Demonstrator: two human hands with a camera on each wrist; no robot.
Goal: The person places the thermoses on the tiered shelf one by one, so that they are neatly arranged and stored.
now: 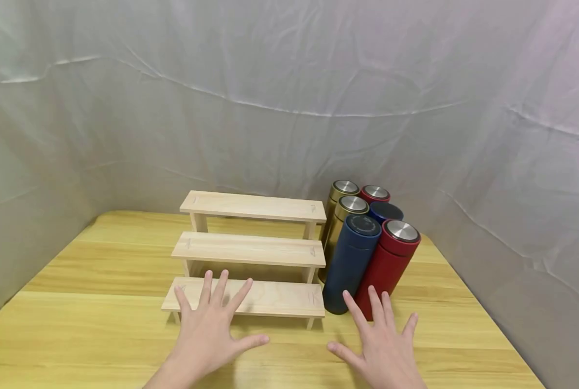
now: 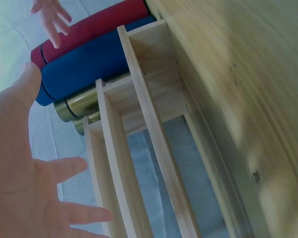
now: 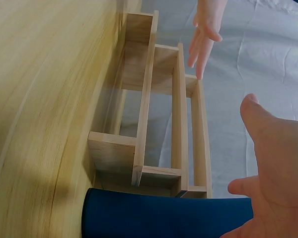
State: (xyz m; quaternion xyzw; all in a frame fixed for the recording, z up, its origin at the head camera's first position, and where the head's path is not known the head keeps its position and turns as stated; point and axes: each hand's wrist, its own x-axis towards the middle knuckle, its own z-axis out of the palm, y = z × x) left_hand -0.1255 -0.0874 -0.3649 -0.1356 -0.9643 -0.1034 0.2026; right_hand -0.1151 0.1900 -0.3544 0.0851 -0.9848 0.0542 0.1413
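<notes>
My left hand (image 1: 207,329) hovers with spread fingers in front of the lowest step of a three-tier wooden stand (image 1: 248,249), holding nothing. To the right, my right hand (image 1: 384,343) is also spread and holds nothing; its fingertips overlap the foot of a red thermos flask (image 1: 389,259) in the head view. Beside that flask stands a dark blue flask (image 1: 350,265), close to the stand's right end. Behind them are two gold flasks (image 1: 340,216), a second blue flask (image 1: 385,210) and another red one (image 1: 374,193), partly hidden. All stand upright with lids on.
The wood-grain table (image 1: 75,302) carries the stand and the flasks, which are packed tightly at its right side. A grey cloth (image 1: 270,108) hangs round the back and both sides, near the table's edges.
</notes>
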